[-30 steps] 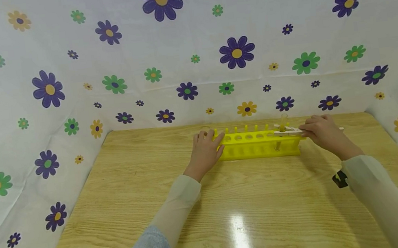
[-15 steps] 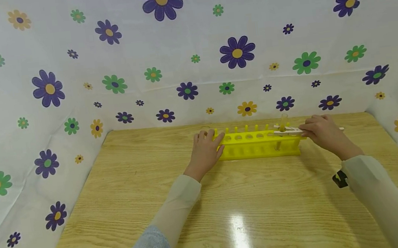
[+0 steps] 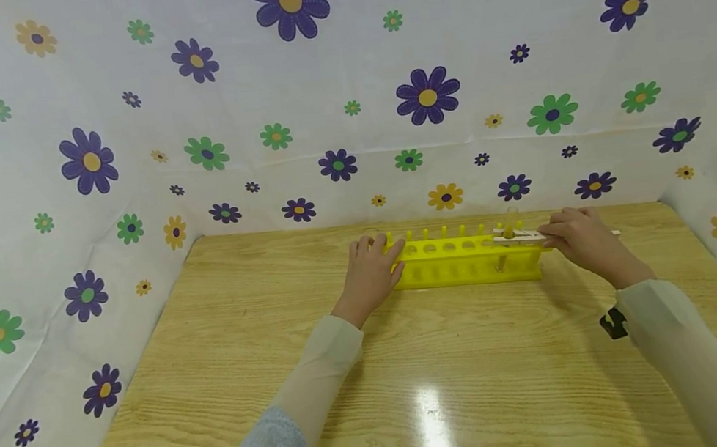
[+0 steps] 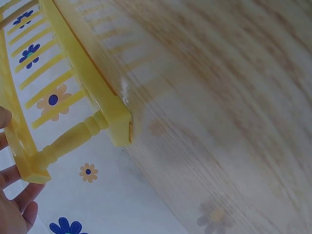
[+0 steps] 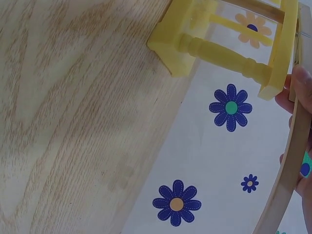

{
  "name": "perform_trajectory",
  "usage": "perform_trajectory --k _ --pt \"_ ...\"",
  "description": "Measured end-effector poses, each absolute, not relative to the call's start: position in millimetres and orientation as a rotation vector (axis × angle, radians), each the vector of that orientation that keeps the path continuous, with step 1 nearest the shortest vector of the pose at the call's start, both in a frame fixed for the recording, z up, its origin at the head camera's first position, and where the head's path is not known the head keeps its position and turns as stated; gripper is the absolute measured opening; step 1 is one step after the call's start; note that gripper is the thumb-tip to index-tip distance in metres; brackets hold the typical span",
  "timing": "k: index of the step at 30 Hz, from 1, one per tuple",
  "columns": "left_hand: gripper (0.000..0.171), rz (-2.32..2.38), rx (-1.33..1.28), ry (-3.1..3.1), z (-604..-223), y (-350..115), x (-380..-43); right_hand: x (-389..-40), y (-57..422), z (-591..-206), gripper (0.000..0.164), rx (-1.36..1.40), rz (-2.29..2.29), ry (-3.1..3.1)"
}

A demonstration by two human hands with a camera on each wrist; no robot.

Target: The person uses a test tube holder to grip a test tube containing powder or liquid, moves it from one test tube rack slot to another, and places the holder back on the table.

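A yellow test tube rack (image 3: 464, 272) stands on the wooden table in the head view. My left hand (image 3: 369, 275) grips its left end, with fingers (image 4: 30, 194) around the top bar's corner in the left wrist view. Toward the rack's right end a clear glass test tube (image 3: 501, 263) stands in one hole, its mouth above the top bar. My right hand (image 3: 581, 242) pinches a pale wooden test tube holder (image 3: 526, 238), whose jaws lie around the tube just above the rack. In the right wrist view the holder's long wooden arm (image 5: 283, 178) runs past the rack's end post.
The wooden table (image 3: 268, 366) reaches back to a white flowered cloth (image 3: 352, 54) that hangs behind and at both sides. A small black object (image 3: 613, 323) shows beside the right sleeve. Pegs (image 3: 443, 231) stand along the rack's back edge.
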State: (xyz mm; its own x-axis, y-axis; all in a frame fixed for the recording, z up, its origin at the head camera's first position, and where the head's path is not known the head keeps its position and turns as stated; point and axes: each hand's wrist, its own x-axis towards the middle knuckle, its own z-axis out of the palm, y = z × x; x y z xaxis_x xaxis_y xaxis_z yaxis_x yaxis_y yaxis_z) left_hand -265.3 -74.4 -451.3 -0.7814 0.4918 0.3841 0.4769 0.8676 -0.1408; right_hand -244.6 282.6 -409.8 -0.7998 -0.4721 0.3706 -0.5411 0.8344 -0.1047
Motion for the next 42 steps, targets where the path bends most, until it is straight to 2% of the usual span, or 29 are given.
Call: perform_trajectory --k 42 --pt "0.036 0.0 -0.715 -2.659 -447.8 -73.9 -263.5 -242.1 282.8 -400.7 0.022 0.747 0.289 -2.829"
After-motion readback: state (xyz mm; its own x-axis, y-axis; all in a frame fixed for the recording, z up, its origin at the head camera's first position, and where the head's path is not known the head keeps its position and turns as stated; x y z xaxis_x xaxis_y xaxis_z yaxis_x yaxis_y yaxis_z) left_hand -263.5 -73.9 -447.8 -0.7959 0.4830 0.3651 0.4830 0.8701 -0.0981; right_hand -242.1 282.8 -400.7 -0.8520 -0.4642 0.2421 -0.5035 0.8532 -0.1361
